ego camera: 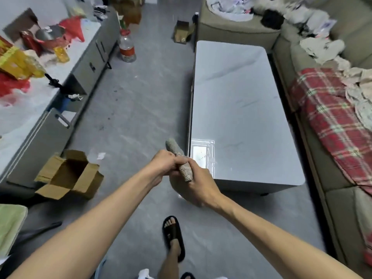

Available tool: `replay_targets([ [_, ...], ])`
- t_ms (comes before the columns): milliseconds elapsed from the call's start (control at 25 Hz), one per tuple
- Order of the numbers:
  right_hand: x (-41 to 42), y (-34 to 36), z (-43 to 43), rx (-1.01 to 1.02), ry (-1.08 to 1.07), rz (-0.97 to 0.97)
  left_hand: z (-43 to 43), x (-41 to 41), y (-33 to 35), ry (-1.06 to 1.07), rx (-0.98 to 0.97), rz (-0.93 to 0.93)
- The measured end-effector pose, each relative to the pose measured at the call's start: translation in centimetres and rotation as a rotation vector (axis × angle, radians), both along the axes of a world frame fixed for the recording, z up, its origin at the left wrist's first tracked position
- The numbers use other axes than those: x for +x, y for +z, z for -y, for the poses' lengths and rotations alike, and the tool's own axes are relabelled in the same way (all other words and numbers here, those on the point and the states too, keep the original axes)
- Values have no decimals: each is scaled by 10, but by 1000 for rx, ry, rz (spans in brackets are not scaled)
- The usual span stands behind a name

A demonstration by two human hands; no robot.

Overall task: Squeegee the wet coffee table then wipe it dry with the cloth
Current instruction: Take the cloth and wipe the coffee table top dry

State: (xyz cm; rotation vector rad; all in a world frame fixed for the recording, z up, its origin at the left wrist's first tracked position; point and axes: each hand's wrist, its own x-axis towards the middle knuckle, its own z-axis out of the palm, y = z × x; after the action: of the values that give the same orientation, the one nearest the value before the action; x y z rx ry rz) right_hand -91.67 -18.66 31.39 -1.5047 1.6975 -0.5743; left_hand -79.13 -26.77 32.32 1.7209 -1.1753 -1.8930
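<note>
Just left of the coffee table [241, 109], both hands grip the rolled cloth [184, 169], its length pointing away; right hand [193, 188] is nearer the table, left hand [163, 164] beside it.

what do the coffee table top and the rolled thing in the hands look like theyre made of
Coffee table top: glossy white, faint grey veining and a sharp reflection, probably polished stone, glass or laminate. Cloth: nubby grey-beige fabric, likely terry or microfibre, twisted into a roll and gripped by both hands.
</note>
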Motion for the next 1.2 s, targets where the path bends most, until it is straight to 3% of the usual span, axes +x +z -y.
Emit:
replay_targets([
  [160, -89, -67, 52, 223, -255, 233, 62, -79, -52, -156, 68, -14],
  [240, -120, -86, 62, 287, -384, 260, 77, -91, -70, -125, 39, 24],
  [440, -261, -128, 109, 178, -709, 31, 129, -158, -142, -184, -33, 203],
  [600, -364, -176, 133, -43, -702, -139, 154, -196, -195, -167, -69, 368],
  [840, -427, -343, 142, 187, -530, -86, 168, -242, -309, -145, -74, 599],
  [920, -434, -375, 138, 200, -353, -235, 172, -245, -336, -172, -111, 675],
  [1040, -449, -397, 153, 93, -264, -353, 177, -242, -373, -157, -131, 735],
  [1120, -447, -403, 166, 45, -342, -238, 178, -237, -386, -137, -158, 726],
  [1200, -434, -406, 178, 17, -561, -3, 179, -234, -392, -92, -168, 720],
])
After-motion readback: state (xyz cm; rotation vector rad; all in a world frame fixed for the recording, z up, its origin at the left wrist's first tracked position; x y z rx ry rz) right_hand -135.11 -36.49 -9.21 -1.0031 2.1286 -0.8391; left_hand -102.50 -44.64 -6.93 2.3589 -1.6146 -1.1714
